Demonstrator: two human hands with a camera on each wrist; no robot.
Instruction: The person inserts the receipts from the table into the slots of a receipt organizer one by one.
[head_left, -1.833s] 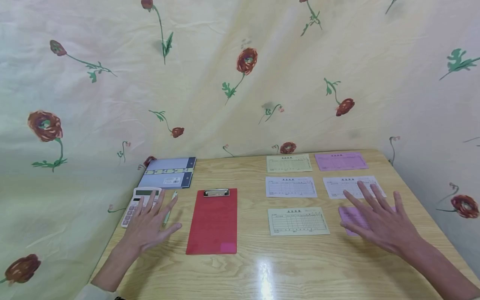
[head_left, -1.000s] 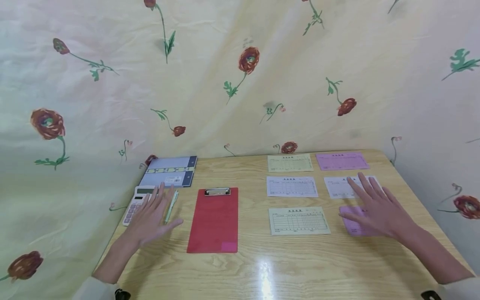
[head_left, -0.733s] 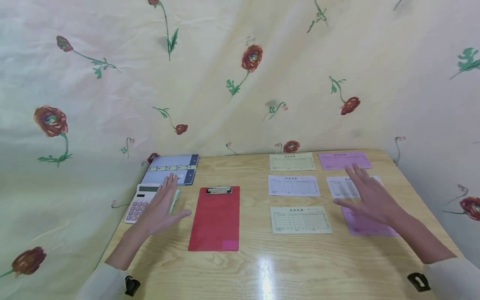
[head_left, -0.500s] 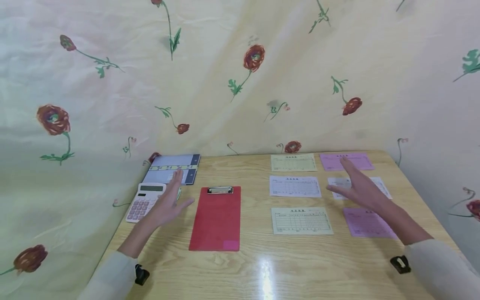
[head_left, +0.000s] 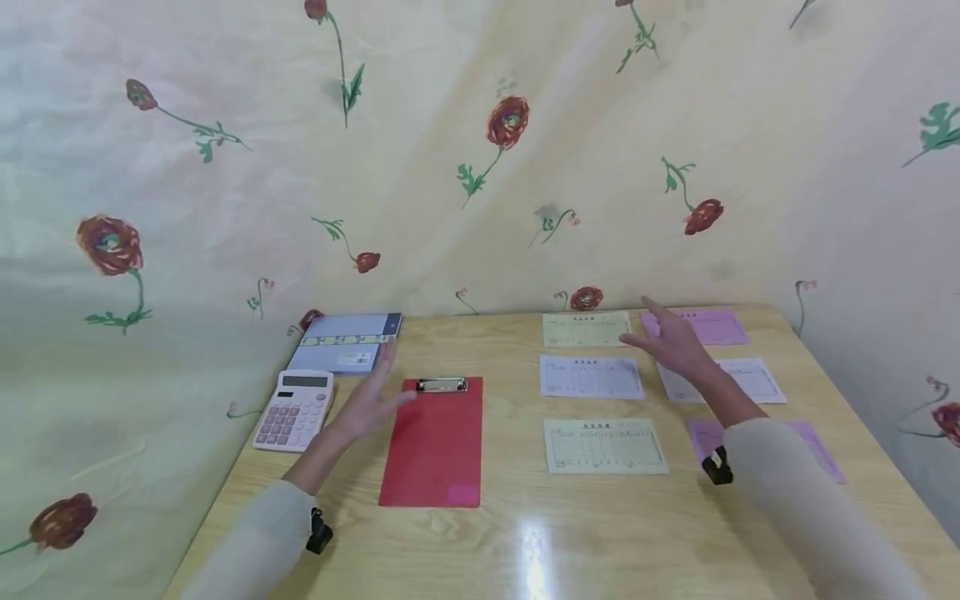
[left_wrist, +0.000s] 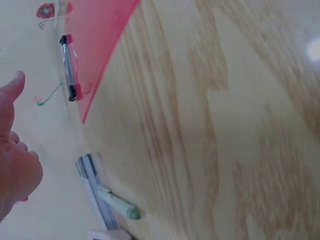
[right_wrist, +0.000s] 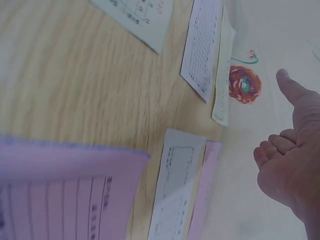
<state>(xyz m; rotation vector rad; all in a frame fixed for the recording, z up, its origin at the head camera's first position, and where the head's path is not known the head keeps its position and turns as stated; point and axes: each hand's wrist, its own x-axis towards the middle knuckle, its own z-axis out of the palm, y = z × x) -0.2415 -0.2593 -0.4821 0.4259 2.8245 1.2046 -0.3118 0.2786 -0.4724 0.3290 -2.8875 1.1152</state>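
My left hand [head_left: 369, 398] is held above the table between the calculator [head_left: 294, 411] and the red clipboard [head_left: 433, 446], thumb spread, nothing in it. A pale green pen [left_wrist: 119, 204] shows in the left wrist view; in the head view the left hand covers it. My right hand [head_left: 677, 343] is raised over the printed slips on the right, holding nothing. Its fingers overlap the back pink slip [head_left: 716, 327], with the back pale green slip [head_left: 585, 329] just to the left. The front pink slip [head_left: 813, 446] lies partly under the right sleeve in the head view.
A blue notebook [head_left: 318, 360] lies at the back left, behind the calculator. Two white slips [head_left: 588, 377] form the middle row, and a pale green slip [head_left: 606, 447] lies nearer the front. A flowered cloth [head_left: 420, 167] hangs behind the wooden table [head_left: 480, 550].
Both hands have moved inward and forward: the left toward the clipboard, the right toward the back slips. They have turned more edge-on, and more of both sleeves shows. The objects lie where they were.
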